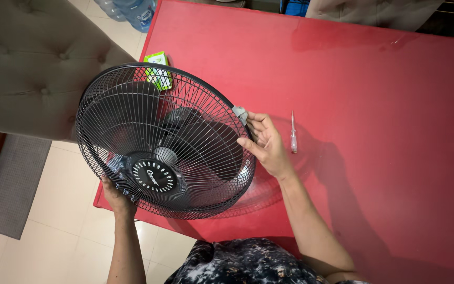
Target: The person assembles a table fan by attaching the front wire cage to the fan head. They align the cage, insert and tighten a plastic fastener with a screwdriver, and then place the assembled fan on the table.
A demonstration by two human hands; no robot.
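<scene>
Glossy red rectangular table is taking up most of the view, standing on a pale tiled floor. A slim clear-handled tester screwdriver is lying flat on it, mid-table. A small green-and-white cardboard box is sitting near the table's left edge, partly hidden behind fan wires.

Both forearms are bare from the elbow down, with no sleeves, watch or bracelet on either. The left hand and the right hand carry no rings or gloves, and the nails are short and plain. Just below the forearms shows a dark garment blotched with pale grey marbling.
</scene>
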